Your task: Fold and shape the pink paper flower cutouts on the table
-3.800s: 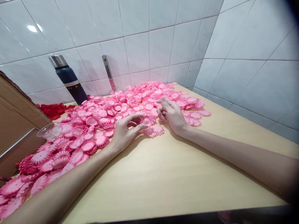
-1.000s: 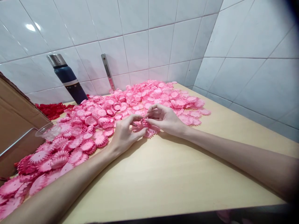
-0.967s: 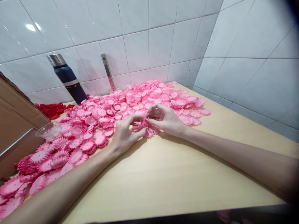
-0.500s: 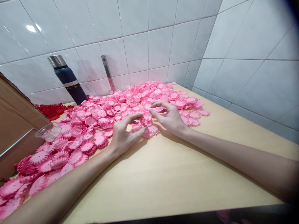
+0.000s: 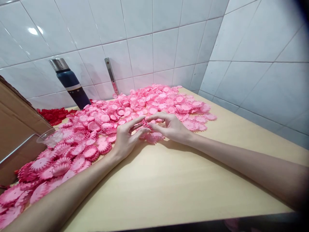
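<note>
Over the table's middle, my left hand (image 5: pixel 126 137) and my right hand (image 5: pixel 172 129) come together at the fingertips. Between them is a small pink petal piece (image 5: pixel 145 123), pinched from both sides; the fingers partly cover it. Right under and behind the hands spreads a large heap of pink scallop-edged flower discs (image 5: pixel 103 117), many with a small hole in the centre. A few loose discs (image 5: pixel 154 138) lie just below my fingertips on the table.
A dark blue bottle (image 5: pixel 73 88) with a steel cap stands against the tiled wall, near red petals (image 5: pixel 54 115). On the left are a cardboard box (image 5: pixel 21 119) and a clear plastic cup (image 5: pixel 47 137). A metal strip (image 5: pixel 111 75) leans on the wall. The pale tabletop (image 5: pixel 173 187) extends in front.
My two hands have closed towards each other, the right moving left and slightly down. Their fingertips, apart before, now meet at the small pink petal piece.
</note>
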Demonstrator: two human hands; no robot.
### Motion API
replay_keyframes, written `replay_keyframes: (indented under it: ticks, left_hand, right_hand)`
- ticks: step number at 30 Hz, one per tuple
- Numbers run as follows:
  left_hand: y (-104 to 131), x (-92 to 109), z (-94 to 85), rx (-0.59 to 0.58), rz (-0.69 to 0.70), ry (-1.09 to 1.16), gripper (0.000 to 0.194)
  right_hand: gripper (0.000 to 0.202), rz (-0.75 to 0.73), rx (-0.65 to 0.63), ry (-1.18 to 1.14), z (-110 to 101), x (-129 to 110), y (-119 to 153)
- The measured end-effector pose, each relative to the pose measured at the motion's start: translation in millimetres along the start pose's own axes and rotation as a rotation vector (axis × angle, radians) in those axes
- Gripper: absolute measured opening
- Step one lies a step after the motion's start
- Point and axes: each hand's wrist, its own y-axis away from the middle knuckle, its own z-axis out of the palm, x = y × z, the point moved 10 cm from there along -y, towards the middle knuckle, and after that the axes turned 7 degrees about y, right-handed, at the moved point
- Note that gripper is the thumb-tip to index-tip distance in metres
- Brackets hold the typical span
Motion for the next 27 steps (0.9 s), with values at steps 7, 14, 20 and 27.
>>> replay_keyframes:
  ticks: [7,14,20,27]
  left_hand:
    - [0,-2,-0.2,0.014,-0.022,-0.05,0.039]
    - [-1,-4,2.2,-0.022,-0.019,-0.058,0.041]
    - [-1,-5,4.3,-0.053,-0.029,-0.027,0.043]
    - [-1,-7,9.9,-0.109,-0.021,-0.059,0.042]
  right_hand:
    - [0.025,-0.005,-0.036,-0.058,0,-5,-2]
    - [0.022,0.004,-0.155,-0.078,12,-3,0]
    - [0.023,0.027,-0.193,-0.145,14,2,-1]
    - [0.024,0.002,-0.214,-0.099,16,1,-1]
